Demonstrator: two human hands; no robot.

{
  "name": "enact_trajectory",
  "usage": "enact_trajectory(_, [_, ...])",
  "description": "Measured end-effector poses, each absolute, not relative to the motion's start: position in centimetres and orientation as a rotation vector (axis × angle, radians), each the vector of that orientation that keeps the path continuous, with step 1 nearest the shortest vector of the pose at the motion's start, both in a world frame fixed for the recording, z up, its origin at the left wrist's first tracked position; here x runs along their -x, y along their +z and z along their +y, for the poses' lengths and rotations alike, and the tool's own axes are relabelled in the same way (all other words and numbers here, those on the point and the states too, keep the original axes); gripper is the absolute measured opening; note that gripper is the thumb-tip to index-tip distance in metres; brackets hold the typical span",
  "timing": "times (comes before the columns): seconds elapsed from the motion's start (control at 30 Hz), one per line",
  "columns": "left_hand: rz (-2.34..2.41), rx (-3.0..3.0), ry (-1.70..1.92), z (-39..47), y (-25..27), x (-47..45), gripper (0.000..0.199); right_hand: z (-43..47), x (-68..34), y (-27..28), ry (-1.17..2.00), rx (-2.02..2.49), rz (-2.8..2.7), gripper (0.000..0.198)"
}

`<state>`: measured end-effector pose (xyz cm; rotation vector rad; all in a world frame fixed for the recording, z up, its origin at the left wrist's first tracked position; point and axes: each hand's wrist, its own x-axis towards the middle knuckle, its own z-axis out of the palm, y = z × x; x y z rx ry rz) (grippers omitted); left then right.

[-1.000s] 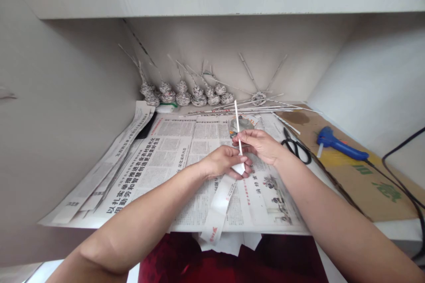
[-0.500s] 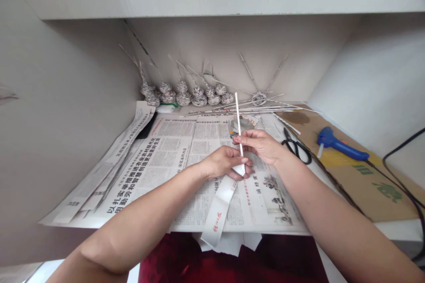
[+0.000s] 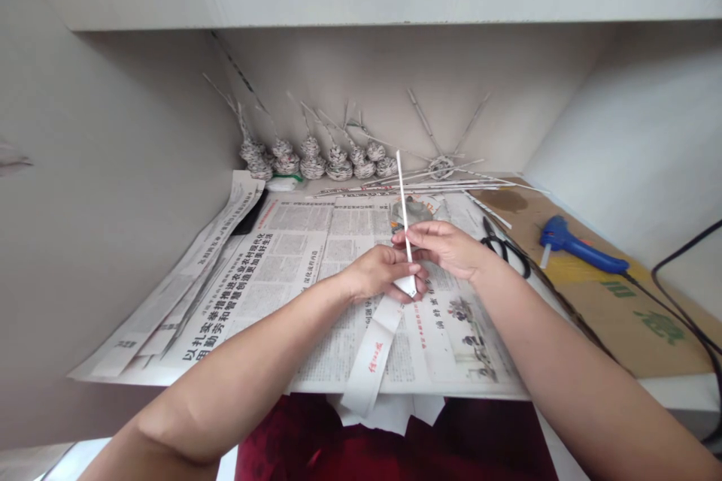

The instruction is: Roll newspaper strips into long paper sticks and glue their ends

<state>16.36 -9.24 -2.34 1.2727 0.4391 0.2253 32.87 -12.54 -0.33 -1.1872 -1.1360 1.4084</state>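
Black headlines on the newspaper (image 3: 293,270) read "以扎实举措推进农业农村现代化" and "用勤劳和智慧创造更加美好生活"; the red characters on the paper strip (image 3: 366,368) are too small to read surely, and green print marks the cardboard (image 3: 614,327) at right. The strip slopes from the near edge up to the left hand (image 3: 380,274), which grips the flared lower end of a slim white tube (image 3: 401,188), nearly upright above the newspaper. The right hand (image 3: 443,248) pinches its shaft.

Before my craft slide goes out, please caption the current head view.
Left hand and right hand hold a slim white paper roll above newspaper, with scissors and a blue glue gun at right.
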Motion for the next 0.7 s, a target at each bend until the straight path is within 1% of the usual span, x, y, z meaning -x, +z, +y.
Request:
enact_trajectory(0.17, [0.425, -1.282, 0.189, -9.21, -2.37, -16.30, 0.035, -12.48, -32.95, -0.39, 1.346, 1.227, -1.026, 0.023])
enact_trajectory(0.3, [0.436, -1.284, 0.204, -9.26, -2.28, -16.23, 0.035, -12.51, -33.01, -0.30, 1.394, 1.195, -1.115, 0.026])
enact_trajectory(0.47, [0.433, -1.282, 0.176, -9.29, -2.37, -16.24, 0.033, -12.40, -33.12, -0.39, 1.310, 1.195, -1.033, 0.023])
enact_trajectory(0.6, [0.434, -1.274, 0.198, -9.16, -2.31, -16.24, 0.034, -12.48, -33.25, -0.29, 1.405, 1.157, -1.119, 0.026])
enact_trajectory(0.7, [0.431, -1.274, 0.194, -9.24, -2.23, -16.26, 0.034, -12.42, -33.08, -0.36, 1.370, 1.180, -1.083, 0.022])
